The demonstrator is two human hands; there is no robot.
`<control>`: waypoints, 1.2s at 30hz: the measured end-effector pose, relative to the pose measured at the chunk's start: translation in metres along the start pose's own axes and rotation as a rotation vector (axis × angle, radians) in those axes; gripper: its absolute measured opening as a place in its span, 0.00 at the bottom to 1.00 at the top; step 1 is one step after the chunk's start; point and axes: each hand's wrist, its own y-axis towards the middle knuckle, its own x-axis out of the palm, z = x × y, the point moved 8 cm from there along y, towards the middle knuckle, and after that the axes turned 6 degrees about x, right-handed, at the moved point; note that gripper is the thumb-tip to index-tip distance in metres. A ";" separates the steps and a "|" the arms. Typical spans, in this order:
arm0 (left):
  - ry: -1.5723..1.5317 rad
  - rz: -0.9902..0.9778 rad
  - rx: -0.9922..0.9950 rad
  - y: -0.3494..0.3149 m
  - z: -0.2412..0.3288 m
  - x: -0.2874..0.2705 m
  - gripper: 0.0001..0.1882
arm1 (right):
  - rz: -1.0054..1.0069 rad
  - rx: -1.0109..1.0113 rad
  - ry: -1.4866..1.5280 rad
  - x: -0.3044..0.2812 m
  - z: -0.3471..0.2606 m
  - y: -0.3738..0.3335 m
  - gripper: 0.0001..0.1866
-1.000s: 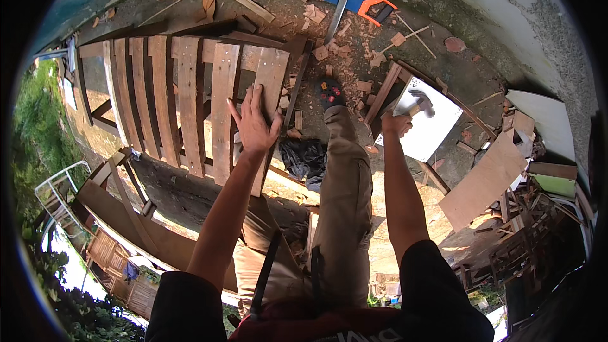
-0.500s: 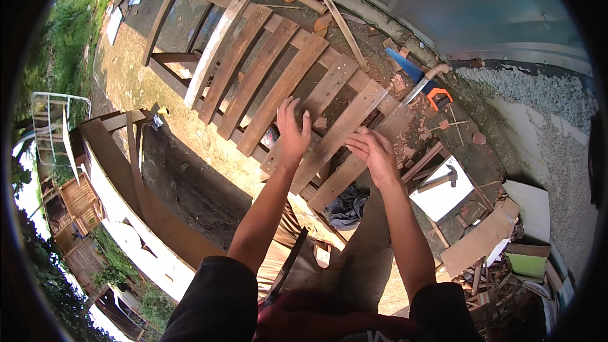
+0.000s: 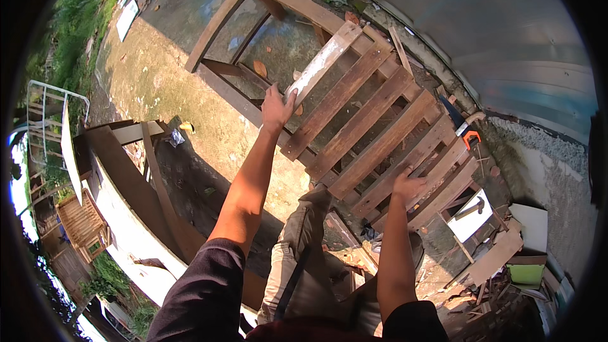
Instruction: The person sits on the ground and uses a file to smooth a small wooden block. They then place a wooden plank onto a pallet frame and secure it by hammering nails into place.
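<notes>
Pallet sits centre to centre-right of frame, slats running diagonally from lower centre up toward upper centre, lying over a dark wooden frame on the concrete ground. Left hand, just left of centre, grips the end of the pale, whitewashed slat on the pallet's upper-left edge, fingers wrapped over it. Right hand, right of centre and lower, lies palm-down on the pallet's lower slats; fingers spread, flat contact, not closed around anything as far as I can see. Bent knee in grey trousers is just below the pallet's lower-left edge, between the two arms. Saw with orange-and-black handle lies just off the pallet's right edge. Hammer rests on a white board at lower right, near the right hand but apart from it. Scrap wood is piled lower right. Grass at upper left.
</notes>
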 end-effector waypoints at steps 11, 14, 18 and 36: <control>0.337 -0.003 0.095 -0.001 -0.019 0.046 0.33 | -0.141 -0.115 0.021 0.003 0.006 0.010 0.40; 0.361 0.044 0.156 0.003 -0.012 0.049 0.32 | -0.069 -0.076 0.065 0.025 -0.006 -0.011 0.43; 0.406 0.043 0.153 0.000 -0.012 0.049 0.30 | -0.096 0.111 0.116 0.024 -0.018 -0.012 0.43; 0.421 -0.015 0.144 0.003 -0.024 0.055 0.28 | -0.163 0.183 0.196 0.051 0.012 -0.009 0.45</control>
